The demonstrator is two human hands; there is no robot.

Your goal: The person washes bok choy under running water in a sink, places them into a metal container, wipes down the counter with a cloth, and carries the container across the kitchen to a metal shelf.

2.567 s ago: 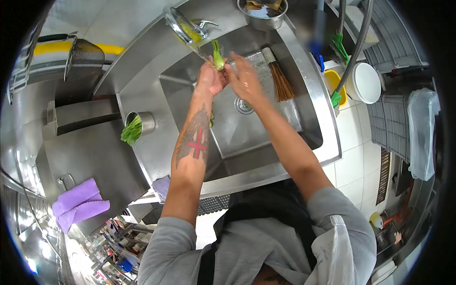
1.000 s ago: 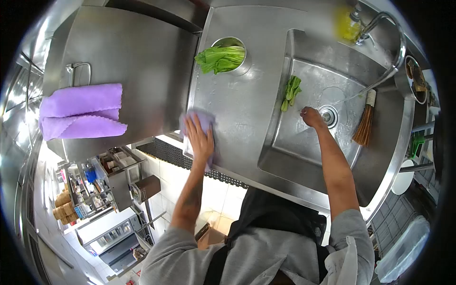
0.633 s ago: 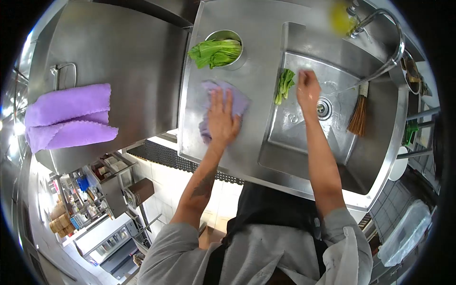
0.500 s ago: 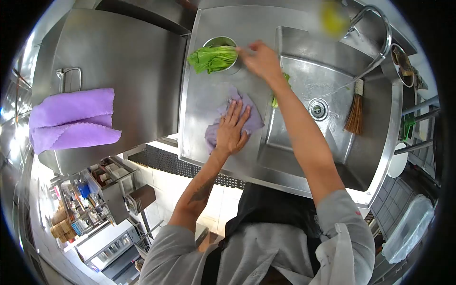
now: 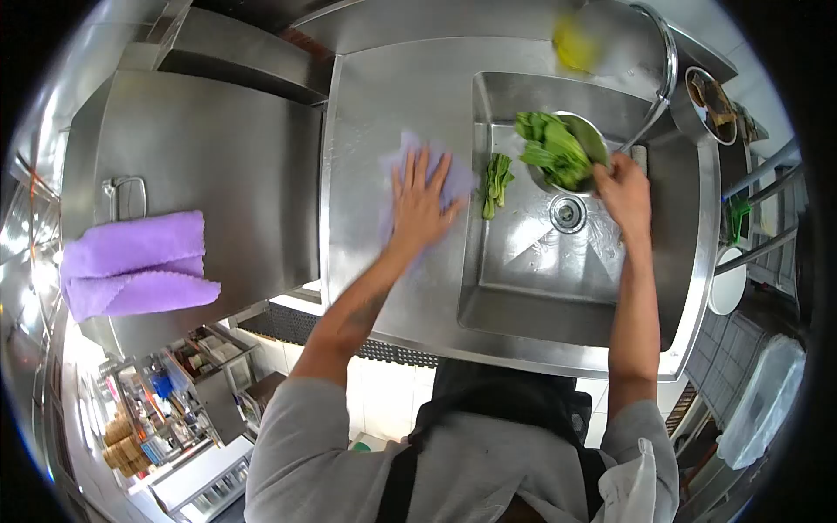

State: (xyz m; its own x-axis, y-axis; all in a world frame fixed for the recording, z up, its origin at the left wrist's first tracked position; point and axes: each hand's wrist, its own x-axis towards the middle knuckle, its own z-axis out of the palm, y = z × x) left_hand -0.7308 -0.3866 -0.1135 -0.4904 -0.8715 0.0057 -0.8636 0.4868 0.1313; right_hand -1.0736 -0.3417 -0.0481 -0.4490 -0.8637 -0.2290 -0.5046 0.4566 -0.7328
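My left hand lies flat with fingers spread on a crumpled light purple cloth on the steel counter beside the sink. Over the sink basin, my right hand grips the rim of a round metal container. Green leafy vegetables fill the container, which is tilted with leaves sticking out on its left. A smaller bunch of leafy greens rests in the basin by its left wall. Just below the container shows the drain.
A curved faucet arches over the back right, near a blurred yellow object. The brush handle shows behind my right hand. A folded purple cloth lies on the left steel surface. A metal pot stands at the right corner.
My right hand has taken hold of the container of greens and moved it from the counter rightward into the sink. My left hand stays on the cloth.
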